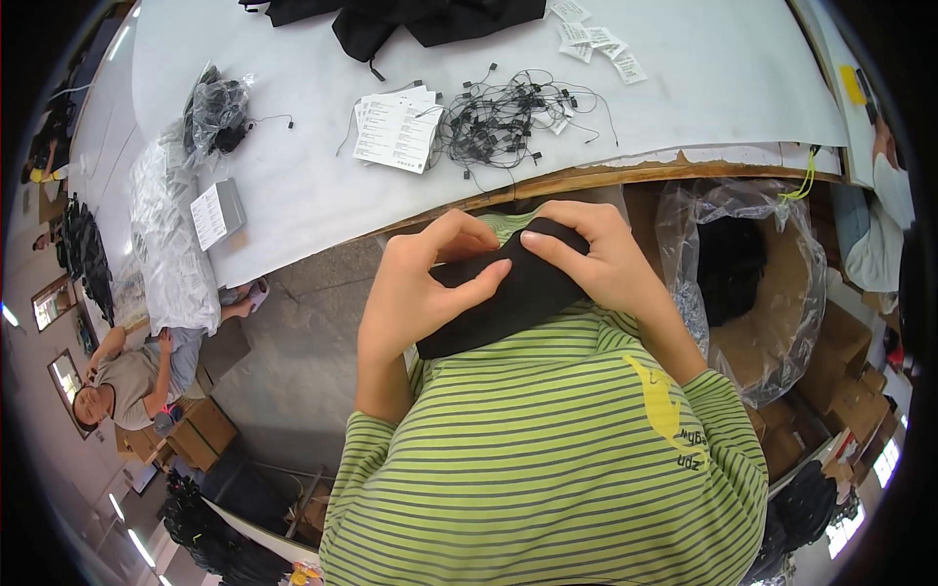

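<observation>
A folded piece of black cloth (508,305) is held between my two hands, close to my striped shirt and just short of the table edge. My left hand (430,278) grips its left part, with the thumb lying across the top and the fingers curled behind. On the other side, my right hand (591,249) pinches the upper right part, thumb on top and fingers behind. Beyond my hands on the table lie a stack of white printed cards (396,132) and a tangle of black hang-tag strings (508,117) with small black ends.
More black cloth (430,24) and small white labels (596,44) lie farther back on the white table (703,107). At left are a grey box (217,215) and clear plastic bags (171,234). A plastic-lined carton (772,361) holding black items stands right. Another person (147,376) sits left.
</observation>
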Motion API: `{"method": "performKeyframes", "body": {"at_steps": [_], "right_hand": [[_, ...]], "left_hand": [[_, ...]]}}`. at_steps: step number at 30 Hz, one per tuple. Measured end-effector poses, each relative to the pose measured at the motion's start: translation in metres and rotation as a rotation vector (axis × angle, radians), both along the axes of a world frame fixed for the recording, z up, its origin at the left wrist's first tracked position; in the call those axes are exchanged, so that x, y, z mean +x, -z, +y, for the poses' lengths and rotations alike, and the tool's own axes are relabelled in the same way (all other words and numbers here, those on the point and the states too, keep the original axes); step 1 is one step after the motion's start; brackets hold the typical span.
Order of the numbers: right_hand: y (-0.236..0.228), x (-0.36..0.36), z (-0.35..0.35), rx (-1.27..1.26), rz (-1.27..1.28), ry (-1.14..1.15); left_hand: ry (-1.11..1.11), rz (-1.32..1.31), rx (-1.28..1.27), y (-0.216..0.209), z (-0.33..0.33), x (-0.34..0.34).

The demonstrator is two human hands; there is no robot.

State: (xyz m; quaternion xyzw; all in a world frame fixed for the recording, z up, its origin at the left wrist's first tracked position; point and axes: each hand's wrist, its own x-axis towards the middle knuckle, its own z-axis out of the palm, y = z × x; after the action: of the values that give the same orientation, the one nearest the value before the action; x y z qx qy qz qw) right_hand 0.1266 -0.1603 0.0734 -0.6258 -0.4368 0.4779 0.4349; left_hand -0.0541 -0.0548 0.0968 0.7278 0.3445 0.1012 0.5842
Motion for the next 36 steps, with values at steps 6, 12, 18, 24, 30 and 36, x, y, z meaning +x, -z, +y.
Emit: {"method": "performKeyframes", "body": {"at_steps": [6, 12, 18, 24, 30, 36], "right_hand": [[0.004, -0.002, -0.005, -0.005, -0.052, -0.025], [0.007, 0.0, -0.005, -0.021, -0.038, -0.043], [0.003, 0.001, 0.001, -0.072, -0.003, -0.053], [0.002, 0.008, 0.007, 0.017, 0.047, -0.13], [0.003, 0.01, 0.013, -0.021, 0.007, -0.167], [0.004, 0.01, 0.014, -0.007, 0.028, -0.131]], "left_hand": [[0.065, 0.031, 0.094, 0.003, -0.004, 0.001], [0.033, 0.04, 0.009, 0.009, -0.002, 0.0], [0.025, -0.007, -0.035, 0.01, -0.002, 0.002], [0.093, 0.03, 0.03, 0.015, 0.001, 0.0], [0.088, 0.039, 0.03, 0.021, 0.006, 0.0], [0.002, 0.024, -0.076, 0.023, 0.009, -0.003]]}}
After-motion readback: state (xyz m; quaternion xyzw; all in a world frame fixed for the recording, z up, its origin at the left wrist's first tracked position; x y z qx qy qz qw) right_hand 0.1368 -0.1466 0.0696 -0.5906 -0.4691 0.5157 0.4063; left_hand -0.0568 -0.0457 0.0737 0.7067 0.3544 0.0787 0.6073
